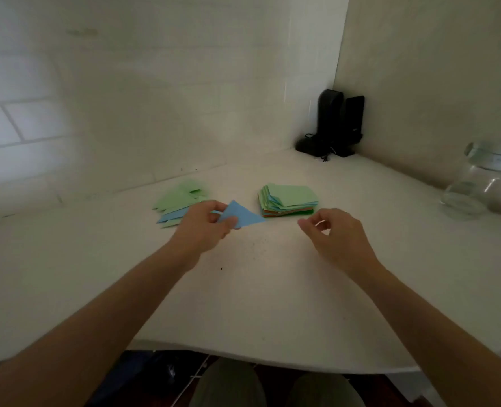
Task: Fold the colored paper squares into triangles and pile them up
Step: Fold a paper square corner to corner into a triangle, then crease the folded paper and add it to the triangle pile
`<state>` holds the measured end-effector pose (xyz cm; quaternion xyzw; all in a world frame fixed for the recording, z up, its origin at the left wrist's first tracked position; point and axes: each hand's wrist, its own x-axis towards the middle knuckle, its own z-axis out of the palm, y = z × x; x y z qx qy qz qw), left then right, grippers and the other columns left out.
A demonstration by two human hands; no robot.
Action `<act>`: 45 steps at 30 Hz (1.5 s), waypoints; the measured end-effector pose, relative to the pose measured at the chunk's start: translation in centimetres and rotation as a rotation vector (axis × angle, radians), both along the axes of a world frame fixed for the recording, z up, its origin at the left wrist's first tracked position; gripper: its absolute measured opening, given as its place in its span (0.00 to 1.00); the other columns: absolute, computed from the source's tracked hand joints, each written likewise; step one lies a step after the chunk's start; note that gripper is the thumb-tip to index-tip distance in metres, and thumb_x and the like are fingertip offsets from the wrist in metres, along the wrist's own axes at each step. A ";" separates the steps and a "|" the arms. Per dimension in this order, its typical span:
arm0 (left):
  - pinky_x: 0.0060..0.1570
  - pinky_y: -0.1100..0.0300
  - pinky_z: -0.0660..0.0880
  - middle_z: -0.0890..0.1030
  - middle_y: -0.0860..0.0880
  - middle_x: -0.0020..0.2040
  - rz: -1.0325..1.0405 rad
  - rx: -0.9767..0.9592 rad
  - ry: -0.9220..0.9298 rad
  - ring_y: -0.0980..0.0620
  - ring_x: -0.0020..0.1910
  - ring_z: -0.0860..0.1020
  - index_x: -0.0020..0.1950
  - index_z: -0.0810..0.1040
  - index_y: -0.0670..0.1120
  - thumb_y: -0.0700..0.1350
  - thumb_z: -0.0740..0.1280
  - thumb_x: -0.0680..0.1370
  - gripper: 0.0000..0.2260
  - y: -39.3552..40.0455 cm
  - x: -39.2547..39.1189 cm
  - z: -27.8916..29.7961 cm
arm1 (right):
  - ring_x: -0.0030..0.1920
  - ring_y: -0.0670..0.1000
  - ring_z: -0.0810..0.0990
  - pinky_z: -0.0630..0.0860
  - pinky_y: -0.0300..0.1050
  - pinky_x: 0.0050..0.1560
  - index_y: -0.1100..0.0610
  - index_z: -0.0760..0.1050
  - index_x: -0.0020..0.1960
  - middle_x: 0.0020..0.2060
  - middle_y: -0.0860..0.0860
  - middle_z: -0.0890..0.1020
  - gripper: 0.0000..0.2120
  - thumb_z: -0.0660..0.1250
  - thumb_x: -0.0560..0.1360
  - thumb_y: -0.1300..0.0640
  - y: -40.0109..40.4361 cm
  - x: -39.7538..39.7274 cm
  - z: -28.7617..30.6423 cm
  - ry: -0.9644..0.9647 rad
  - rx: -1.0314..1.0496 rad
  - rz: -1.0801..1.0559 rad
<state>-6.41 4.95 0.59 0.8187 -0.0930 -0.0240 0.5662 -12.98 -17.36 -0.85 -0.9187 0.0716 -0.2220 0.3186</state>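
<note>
My left hand (204, 222) pinches a blue paper folded into a triangle (243, 215), holding it just above the white table (258, 304). Behind that hand lies a loose pile of folded green and blue triangles (176, 201). To the right of the held triangle sits a stack of unfolded colored squares (287, 200), green on top with blue, orange and green edges below. My right hand (333, 235) hovers in front of that stack, fingers loosely curled and holding nothing.
Two black speakers (336, 123) with a cable stand in the back corner by the wall. A clear glass jar (478, 179) sits at the right edge of the table. My knees show below the table's front edge.
</note>
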 end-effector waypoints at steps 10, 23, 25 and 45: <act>0.45 0.56 0.73 0.80 0.45 0.42 0.357 0.282 -0.142 0.48 0.40 0.76 0.49 0.79 0.46 0.48 0.74 0.72 0.10 8.5 10.0 -0.2 | 0.54 0.52 0.77 0.73 0.45 0.57 0.57 0.79 0.57 0.54 0.53 0.80 0.13 0.67 0.75 0.52 0.2 8.1 -0.4 -0.006 -0.138 0.029; 0.56 0.46 0.72 0.77 0.45 0.53 0.468 0.531 -0.051 0.42 0.56 0.74 0.51 0.71 0.49 0.52 0.76 0.67 0.19 9.3 11.7 -2.7 | 0.46 0.49 0.79 0.75 0.56 0.50 0.50 0.83 0.41 0.46 0.45 0.82 0.06 0.71 0.71 0.49 0.0 9.2 -1.5 -0.092 -0.169 -0.081; 0.56 0.47 0.72 0.77 0.45 0.54 0.467 0.517 -0.072 0.42 0.56 0.74 0.50 0.72 0.50 0.51 0.76 0.68 0.17 9.0 11.5 -2.3 | 0.46 0.48 0.79 0.75 0.55 0.50 0.50 0.83 0.41 0.44 0.44 0.82 0.08 0.72 0.70 0.46 0.1 8.9 -0.9 -0.110 -0.155 -0.098; 0.47 0.58 0.74 0.79 0.52 0.46 -0.477 0.370 -0.645 0.54 0.45 0.77 0.49 0.80 0.48 0.54 0.66 0.69 0.13 -2.7 -5.1 -3.4 | 0.36 0.48 0.79 0.70 0.47 0.39 0.47 0.79 0.33 0.34 0.43 0.81 0.14 0.61 0.67 0.39 1.9 -6.0 -1.0 -0.094 -0.496 0.107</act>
